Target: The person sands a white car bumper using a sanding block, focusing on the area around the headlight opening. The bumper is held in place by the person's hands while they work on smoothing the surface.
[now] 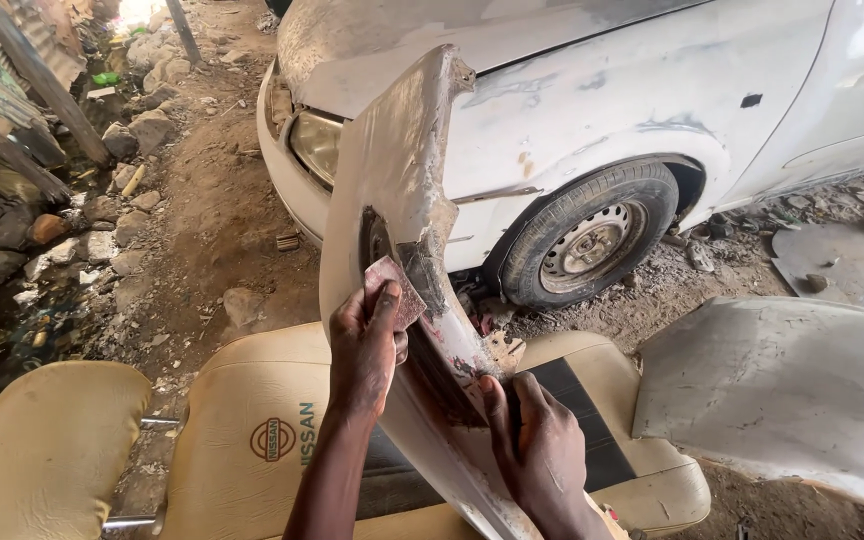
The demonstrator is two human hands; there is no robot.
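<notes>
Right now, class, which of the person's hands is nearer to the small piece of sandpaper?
Left. The left hand presses the sandpaper against the bumper panel. The right hand grips the panel's lower edge, below and right of the sandpaper, apart from it.

Left hand (367, 345): bare, no glove, no ring, no watch; forearm bare to lower frame edge, no sleeve in view. Right hand (542, 450): bare likewise, dust and pale smears across knuckles and fingers; wrist unsleeved, cut off at 6 o'clock edge. Short nails showed on both.
</notes>
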